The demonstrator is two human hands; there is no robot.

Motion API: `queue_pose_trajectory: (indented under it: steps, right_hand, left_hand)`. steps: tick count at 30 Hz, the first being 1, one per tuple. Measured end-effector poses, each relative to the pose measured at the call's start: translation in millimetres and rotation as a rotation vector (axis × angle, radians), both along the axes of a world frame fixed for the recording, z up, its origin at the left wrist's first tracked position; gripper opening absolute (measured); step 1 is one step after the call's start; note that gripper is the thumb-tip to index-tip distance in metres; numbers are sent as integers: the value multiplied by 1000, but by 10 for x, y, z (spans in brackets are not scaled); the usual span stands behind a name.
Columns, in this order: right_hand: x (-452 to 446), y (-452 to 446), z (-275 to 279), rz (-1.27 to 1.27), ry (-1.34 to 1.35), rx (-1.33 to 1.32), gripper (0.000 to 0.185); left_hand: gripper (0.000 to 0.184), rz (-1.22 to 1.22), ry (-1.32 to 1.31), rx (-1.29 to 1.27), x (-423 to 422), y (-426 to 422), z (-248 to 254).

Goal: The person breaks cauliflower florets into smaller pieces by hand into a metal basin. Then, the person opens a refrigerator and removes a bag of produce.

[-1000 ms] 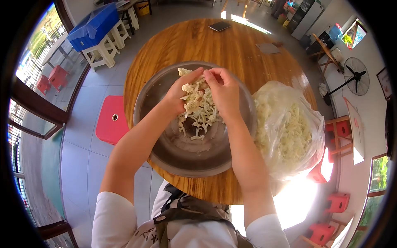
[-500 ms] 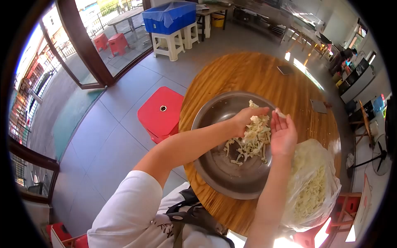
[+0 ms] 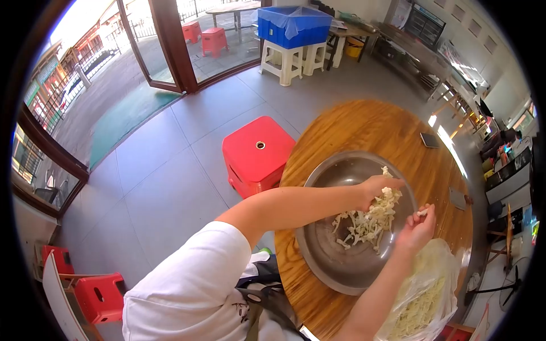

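A wide metal bowl point(image 3: 318, 250) stands on the round wooden table, with a heap of pale cauliflower pieces point(image 3: 367, 227) inside. My left hand point(image 3: 378, 192) reaches over the bowl, its fingers closed round cauliflower; bits of it stick out above and below the hand. At the bowl's right rim is my right hand point(image 3: 418, 228), which pinches a small white cauliflower piece point(image 3: 422, 212) between its fingertips. Close to my right forearm lies a clear plastic bag point(image 3: 443, 258) full of pale cut pieces, partly hidden by the arm.
The wooden table point(image 3: 364, 125) carries a dark phone-like object point(image 3: 430, 140) and a grey flat item point(image 3: 456, 198). A red stool point(image 3: 259, 153) stands left of the table. A blue crate point(image 3: 293, 28) rests on white stools point(image 3: 281, 62) near the glass door.
The view has swung left, so table and bowl appear farther right and lower. My right hand has turned, its palm less open to view, and moved out past the bowl's rim.
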State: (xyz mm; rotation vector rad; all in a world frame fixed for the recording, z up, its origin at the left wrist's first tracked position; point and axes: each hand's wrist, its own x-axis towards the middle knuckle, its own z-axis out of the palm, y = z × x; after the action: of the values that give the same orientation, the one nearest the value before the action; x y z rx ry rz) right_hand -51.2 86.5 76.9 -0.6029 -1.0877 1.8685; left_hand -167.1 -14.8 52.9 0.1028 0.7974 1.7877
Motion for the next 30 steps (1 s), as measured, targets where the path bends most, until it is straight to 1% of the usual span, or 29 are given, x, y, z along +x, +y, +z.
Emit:
queue_pose_trajectory:
  steps: [3,6,7,9,10,11,14,15,18,20,21,22,24,25,26,28,29,30]
  right_hand:
    - [-36,-312,248,-346,-156,308,16]
    - [-48,-360,155,-409,-124,542,16]
    - [-23,-353,125,-417,-173,639,19]
    - [-13,-354,87,-344,-408,780,21]
    - [-38,-351,68,-299,-515,852,22]
    - [-49,-294,29,-84,-705,912,25]
    - [-120,-332,-98,-53,-607,1158,30]
    - [-120,-376,-55,-7,-501,1140,33]
    - [-88,-606,120,173,-393,1319,34]
    - [-126,-688,102,231,-429,1340,35]
    - [-132,-698,86,257,-447,1349,36]
    - [-137,-688,56,228,-439,1325,35]
    - [-169,-644,-1,176,-414,1284,33]
    - [-176,-616,-6,114,-429,1292,31]
    - [-177,-587,-11,51,-445,1299,28]
    - [-168,-552,-29,-42,-474,1268,24]
    - [-159,-538,-39,-72,-486,1233,22]
    - [-158,-526,-37,-105,-494,1200,20]
  left_hand:
    - [25,20,13,7,17,-11,31]
    - [25,82,12,-40,8,-41,64]
    - [25,92,0,-38,2,-40,62]
    - [25,87,-38,7,-12,-70,45]
    - [25,136,-77,-8,-22,-81,45]
    - [26,186,-116,-20,-30,-76,51]
    - [31,280,-167,-59,-67,-58,26]
    - [31,291,-185,-45,-57,-65,38]
    - [32,289,-188,-10,-85,-63,-11]
    - [33,274,-181,-13,-75,-64,-41]
    - [33,269,-182,-21,-17,-144,87]
    - [34,267,-181,-27,11,-185,157]
    - [39,150,-191,115,-5,-26,-79]
    - [41,91,-197,185,14,-1,-116]
    - [44,71,-166,169,38,35,-148]
    - [49,25,-110,132,147,9,-22]
    - [51,-20,-144,158,195,-27,38]
    - [51,-39,-139,111,230,-66,104]
